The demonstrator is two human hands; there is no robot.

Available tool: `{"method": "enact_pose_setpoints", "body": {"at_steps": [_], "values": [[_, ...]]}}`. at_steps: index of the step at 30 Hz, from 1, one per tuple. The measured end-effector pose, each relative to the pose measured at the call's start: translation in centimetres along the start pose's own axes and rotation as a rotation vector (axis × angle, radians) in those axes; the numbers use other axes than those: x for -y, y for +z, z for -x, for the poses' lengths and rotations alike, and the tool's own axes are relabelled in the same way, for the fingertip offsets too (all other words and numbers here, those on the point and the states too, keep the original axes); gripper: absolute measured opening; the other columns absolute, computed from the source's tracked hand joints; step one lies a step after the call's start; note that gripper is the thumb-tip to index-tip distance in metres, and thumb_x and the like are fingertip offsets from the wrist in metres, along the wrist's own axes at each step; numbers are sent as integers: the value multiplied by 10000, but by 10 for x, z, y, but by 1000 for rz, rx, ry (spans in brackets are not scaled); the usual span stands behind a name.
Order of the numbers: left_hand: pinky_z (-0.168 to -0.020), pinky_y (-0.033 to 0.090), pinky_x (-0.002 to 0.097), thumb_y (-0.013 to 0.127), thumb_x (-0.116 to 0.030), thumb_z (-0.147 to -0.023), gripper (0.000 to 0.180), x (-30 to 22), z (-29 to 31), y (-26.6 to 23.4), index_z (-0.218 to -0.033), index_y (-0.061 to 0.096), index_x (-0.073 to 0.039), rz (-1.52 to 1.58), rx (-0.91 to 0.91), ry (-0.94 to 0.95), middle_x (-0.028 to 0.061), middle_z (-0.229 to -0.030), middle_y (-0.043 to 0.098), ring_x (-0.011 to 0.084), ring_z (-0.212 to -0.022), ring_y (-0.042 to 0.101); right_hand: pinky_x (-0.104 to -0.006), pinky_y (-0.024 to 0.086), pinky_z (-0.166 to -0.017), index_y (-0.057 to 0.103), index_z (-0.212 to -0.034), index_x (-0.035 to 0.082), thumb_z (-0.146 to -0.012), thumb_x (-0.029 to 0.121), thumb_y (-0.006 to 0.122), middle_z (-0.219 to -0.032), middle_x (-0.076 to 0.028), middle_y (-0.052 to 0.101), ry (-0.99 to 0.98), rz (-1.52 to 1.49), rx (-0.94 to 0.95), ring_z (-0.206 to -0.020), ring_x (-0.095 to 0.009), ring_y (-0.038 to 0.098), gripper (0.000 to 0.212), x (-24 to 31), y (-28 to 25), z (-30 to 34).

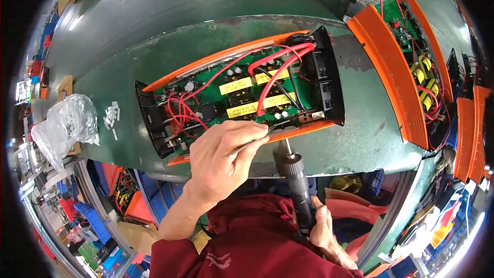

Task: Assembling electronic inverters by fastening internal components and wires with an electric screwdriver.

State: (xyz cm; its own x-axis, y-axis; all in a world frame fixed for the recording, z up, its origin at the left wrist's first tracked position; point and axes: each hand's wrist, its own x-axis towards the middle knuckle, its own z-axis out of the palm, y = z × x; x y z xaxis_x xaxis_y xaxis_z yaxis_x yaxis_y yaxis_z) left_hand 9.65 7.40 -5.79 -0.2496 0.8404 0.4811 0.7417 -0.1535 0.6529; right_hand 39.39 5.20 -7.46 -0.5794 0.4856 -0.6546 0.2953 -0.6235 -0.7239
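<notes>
An open device with orange side panels (216,59) and black end plates (329,77) lies on the bench. Its green circuit board (305,90) carries yellow block components (235,86), thick red cables (271,85) and thin wires. My left hand (218,159) is at the device's near side, closed on metal tweezers (277,125) whose tips reach inside the near panel. My right hand (323,229) grips a black electric screwdriver (298,185) from below. The screwdriver's bit meets the outer face of the near orange panel; the screw itself is hidden.
Small white pieces (111,117) lie left of the device, beside a clear plastic bag (69,126). A second orange-sided device (393,77) with yellow coils stands at the right. The green bench's near edge (170,174) runs below the work; bins (139,206) sit beneath it.
</notes>
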Motion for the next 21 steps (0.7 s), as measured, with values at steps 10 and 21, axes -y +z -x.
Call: {"method": "enact_pose_setpoints", "body": {"at_steps": [10, 21], "values": [[-643, 560, 310, 804, -21, -819, 280, -2, 0, -1, -1048, 646, -51, -27, -18, -9, 75, -939, 755, 226, -789, 733, -310, 444, -549, 531, -1265, -91, -952, 823, 164, -680, -118, 608, 171, -235, 154, -545, -200, 550, 1033, 9, -4, -5], [-743, 589, 336, 747, 55, -834, 258, -7, -4, -10, -1053, 646, -36, 40, 98, -17, 145, -1003, 760, 269, -851, 745, -279, 448, -582, 514, -1332, -118, -901, 821, 406, -769, -98, 643, 159, -427, 268, -636, -166, 593, 1038, 1, -14, -6]]}}
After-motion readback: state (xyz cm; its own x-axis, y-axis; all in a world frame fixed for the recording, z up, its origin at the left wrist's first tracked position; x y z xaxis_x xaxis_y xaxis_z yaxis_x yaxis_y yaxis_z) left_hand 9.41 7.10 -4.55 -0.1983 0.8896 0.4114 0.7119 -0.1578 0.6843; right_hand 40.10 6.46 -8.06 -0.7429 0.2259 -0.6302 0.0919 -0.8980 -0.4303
